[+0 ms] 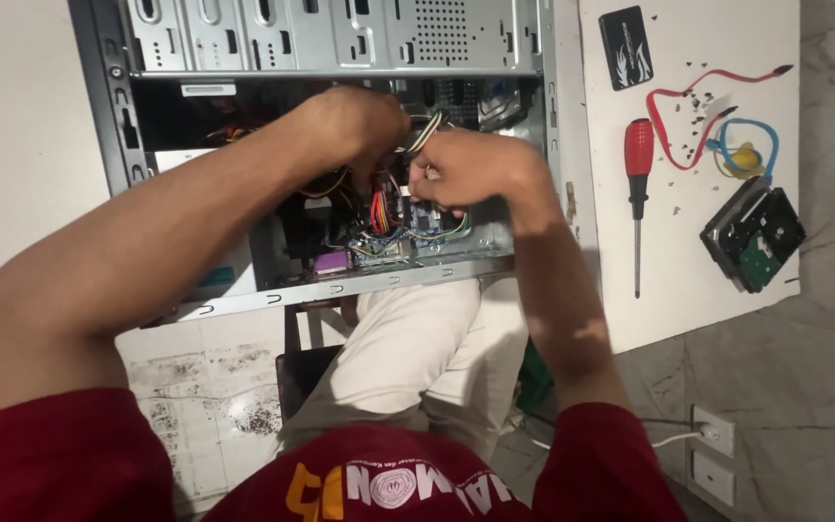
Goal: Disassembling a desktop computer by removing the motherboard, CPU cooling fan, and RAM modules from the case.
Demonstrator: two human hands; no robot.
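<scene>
Cables [424,132], a striped bundle, sit inside the open computer case [340,43] at twelve o'clock, pinched by the right hand [471,166]; the left hand [359,121] curls beside it, its grip hidden. At three o'clock lies a red screwdriver [638,184].

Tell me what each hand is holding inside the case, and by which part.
Both the left hand and the right hand pinch a bundle of coloured wires inside the open computer case; the exact grip point is hidden by fingers.
</scene>
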